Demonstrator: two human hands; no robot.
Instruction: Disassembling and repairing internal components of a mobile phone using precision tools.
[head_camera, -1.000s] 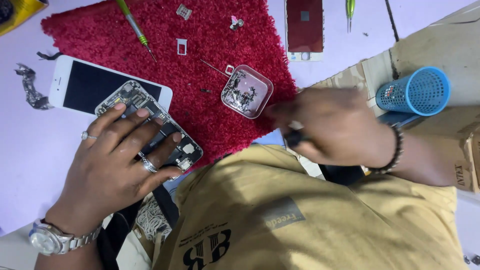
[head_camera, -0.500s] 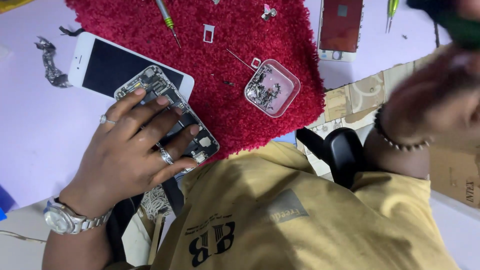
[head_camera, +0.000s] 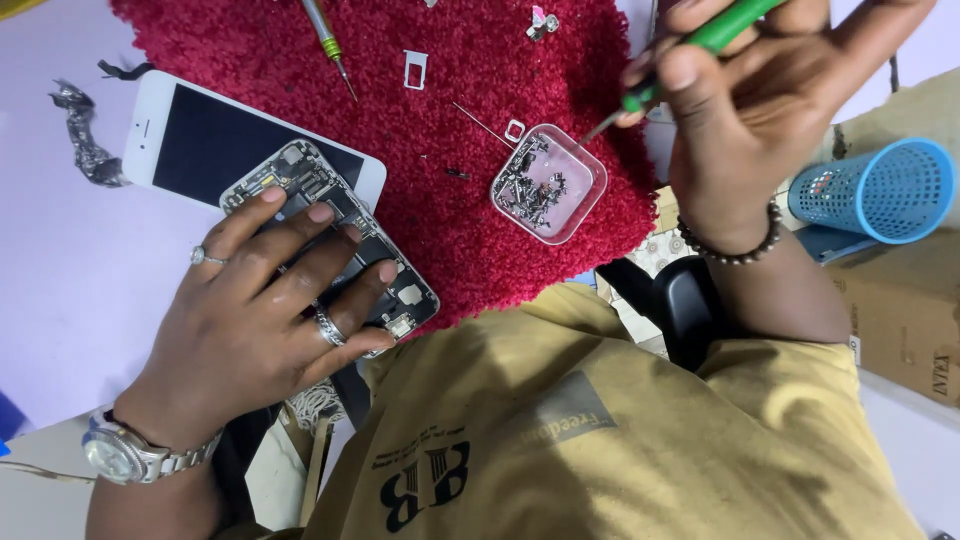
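Observation:
My left hand (head_camera: 262, 310) lies flat, fingers spread, on an opened phone body (head_camera: 398, 290) with its circuit parts showing, at the near edge of a red fuzzy mat (head_camera: 440, 210). A white phone screen (head_camera: 180, 140) lies under the body's far end. My right hand (head_camera: 760, 95) is raised over the mat's right side, shut on a green-handled screwdriver (head_camera: 715, 35) whose tip points down toward a small clear tray of screws (head_camera: 548, 183).
A second screwdriver (head_camera: 325, 40), a small metal frame (head_camera: 415, 68) and loose small parts lie on the mat. A blue mesh cup (head_camera: 872, 190) lies on its side at right beside a cardboard box (head_camera: 900, 320). Crumpled foil (head_camera: 85, 150) sits at left.
My right hand rose from near my body to over the mat's right side, now holding the green screwdriver above the screw tray. The left hand stayed on the phone body.

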